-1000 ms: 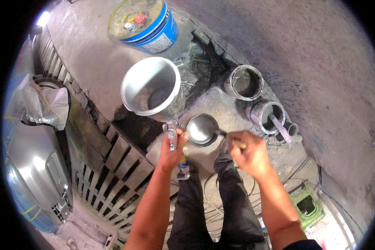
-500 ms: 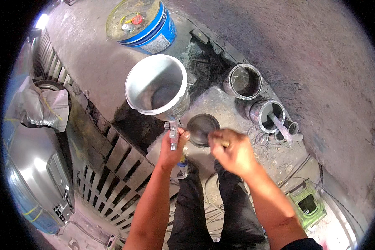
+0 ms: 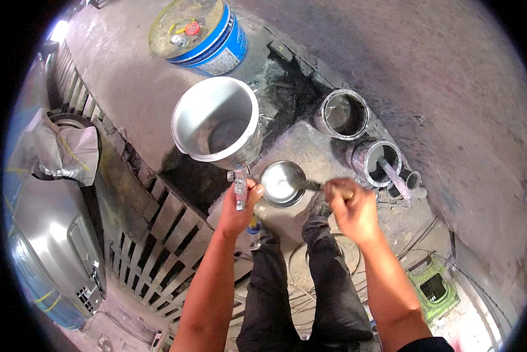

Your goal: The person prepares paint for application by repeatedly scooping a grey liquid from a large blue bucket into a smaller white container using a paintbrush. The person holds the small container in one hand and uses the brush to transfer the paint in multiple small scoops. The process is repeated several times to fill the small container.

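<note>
My left hand (image 3: 237, 216) is closed around a spray gun (image 3: 240, 189) with a silvery metal body. A round metal cup (image 3: 281, 185) sits right beside the gun, its mouth facing up and its inside shiny; how it joins the gun is hidden. In my right hand (image 3: 358, 212) is a small brush (image 3: 310, 185), gripped by its light handle. The brush's dark end reaches over the cup's right rim. Beyond the gun stands a large whitish bucket (image 3: 187, 144) with a little dark residue at the bottom.
A blue drum (image 3: 234, 44) stands farther off. To the right are a grey-stained can (image 3: 364, 114) and another can (image 3: 357, 157) with a stirring stick (image 3: 394, 178) in it. A slotted floor grate (image 3: 170, 217) runs along the left, near a silver car panel (image 3: 46, 234). A green frame (image 3: 445, 299) lies lower right.
My right hand has moved right, drawing the brush toward the cup's rim. The cup's inside now looks bright instead of dark. My left hand and the gun have shifted slightly left.
</note>
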Action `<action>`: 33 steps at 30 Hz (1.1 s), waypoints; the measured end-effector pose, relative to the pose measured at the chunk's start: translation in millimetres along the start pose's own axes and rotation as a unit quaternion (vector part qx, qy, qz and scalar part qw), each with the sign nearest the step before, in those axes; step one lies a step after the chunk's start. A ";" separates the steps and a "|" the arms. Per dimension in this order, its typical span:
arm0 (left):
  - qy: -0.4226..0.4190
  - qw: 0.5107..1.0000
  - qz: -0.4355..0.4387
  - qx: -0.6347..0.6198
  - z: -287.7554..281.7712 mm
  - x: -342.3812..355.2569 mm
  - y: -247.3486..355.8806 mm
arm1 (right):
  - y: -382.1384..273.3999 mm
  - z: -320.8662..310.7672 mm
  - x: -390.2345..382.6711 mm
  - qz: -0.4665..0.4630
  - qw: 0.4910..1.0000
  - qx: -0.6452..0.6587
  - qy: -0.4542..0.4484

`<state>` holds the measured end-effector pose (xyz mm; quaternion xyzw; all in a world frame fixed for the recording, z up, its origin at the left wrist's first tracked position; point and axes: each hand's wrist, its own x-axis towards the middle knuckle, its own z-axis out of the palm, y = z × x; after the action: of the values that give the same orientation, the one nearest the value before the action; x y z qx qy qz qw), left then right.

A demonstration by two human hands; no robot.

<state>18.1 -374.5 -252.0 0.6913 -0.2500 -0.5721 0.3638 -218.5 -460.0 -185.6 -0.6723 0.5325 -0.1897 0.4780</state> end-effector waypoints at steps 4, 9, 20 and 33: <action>-0.010 1.000 0.008 0.013 5.3 3.5 -4.5 | -16.2 15.1 14.1 -0.054 0.999 0.002 0.001; 0.006 1.000 0.016 0.020 2.1 1.6 -7.7 | -1.6 5.5 -3.0 0.018 1.000 0.009 0.009; 0.010 0.999 0.021 0.027 -0.8 2.8 -13.0 | -10.9 5.9 7.0 0.067 0.997 0.013 0.026; -0.020 0.999 0.026 0.020 -3.9 6.2 -10.3 | -17.6 21.0 0.7 0.006 0.999 -0.036 0.015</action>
<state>22.5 -372.2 -263.6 0.6804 -0.2866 -0.5707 0.3594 -192.8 -451.8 -180.8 -0.6832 0.5500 -0.1781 0.4462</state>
